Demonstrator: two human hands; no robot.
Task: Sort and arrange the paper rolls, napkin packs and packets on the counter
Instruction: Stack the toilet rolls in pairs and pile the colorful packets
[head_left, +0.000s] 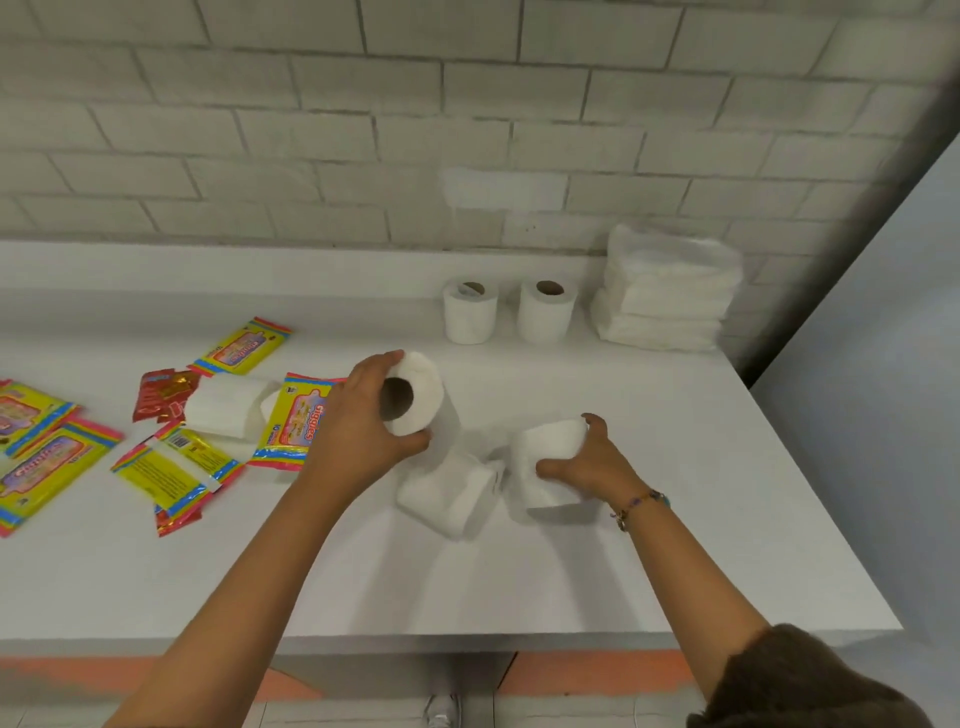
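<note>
left hand (363, 431): gripping a paper roll (415, 392), lifted off the counter (571, 571)
right hand (587, 462): wrapped around second roll (545, 462), resting on counter
third roll (449, 493): lying between hands
back wall: two upright rolls (470, 312), napkin packs (667, 288) stacked beside
packets (182, 462): scattered far left

Six paper rolls show on the counter (675, 545): two upright at the back (470, 312) (545, 310), one in the left hand (418, 392), one under the right hand (548, 457), and two lying down (449, 493) (228, 405). One stack of napkin packs (667, 291) stands at the wall; its count is unclear. Five yellow packets (241, 347) (296, 421) (176, 467) (47, 475) (23, 413) and two red packets (158, 397) (176, 519) lie at the left.
</note>
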